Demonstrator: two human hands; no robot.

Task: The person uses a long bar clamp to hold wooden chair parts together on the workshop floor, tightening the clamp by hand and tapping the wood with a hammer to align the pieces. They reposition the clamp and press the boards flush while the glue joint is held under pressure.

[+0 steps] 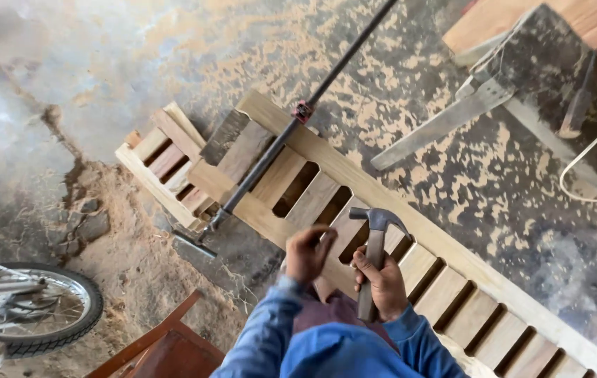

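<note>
A long wooden frame with many flat slats (445, 280) lies on the sawdust floor, running from upper left to lower right. My right hand (381, 278) grips the wooden handle of a claw hammer (375, 241), its steel head raised over a slat. My left hand (307, 253) is closed with pinched fingers just left of the hammer, over the near rail of the frame; whether it holds something small I cannot tell. Blue sleeves cover both arms.
A long black bar clamp (291, 126) crosses the frame's upper end. A smaller slatted frame (162, 164) lies beside it. A wheel (29, 304) is at the left, reddish wood (165, 346) near my knees, and a machine table with a cable (557, 77) at top right.
</note>
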